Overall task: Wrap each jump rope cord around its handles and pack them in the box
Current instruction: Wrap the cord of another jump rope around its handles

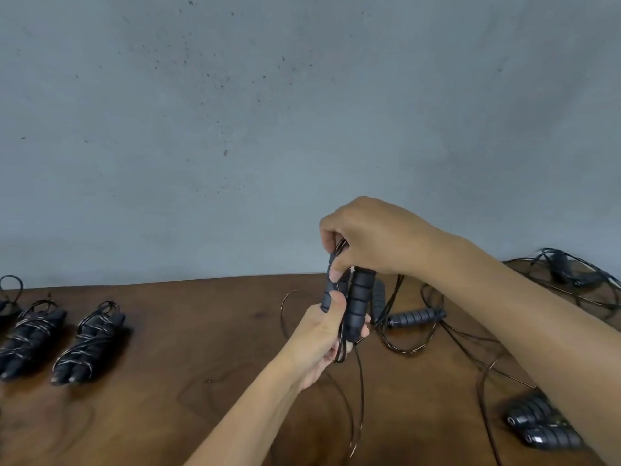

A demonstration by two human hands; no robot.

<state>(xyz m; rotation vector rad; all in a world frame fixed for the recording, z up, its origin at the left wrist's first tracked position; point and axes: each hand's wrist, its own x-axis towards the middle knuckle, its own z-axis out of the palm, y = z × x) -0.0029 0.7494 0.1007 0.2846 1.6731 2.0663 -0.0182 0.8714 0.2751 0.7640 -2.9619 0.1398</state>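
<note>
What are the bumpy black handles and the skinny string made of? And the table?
The ribbed black handles held in the left hand look like matte foam or rubber. The thin dark cord glints, so probably plastic-coated wire. The brown table shows grain, likely polished wood.

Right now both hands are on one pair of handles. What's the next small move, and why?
Probably carry the cord round the handles with the right hand. The left hand grips them upright, and most of the cord hangs loose, unlike the wrapped ropes lying left.
</note>
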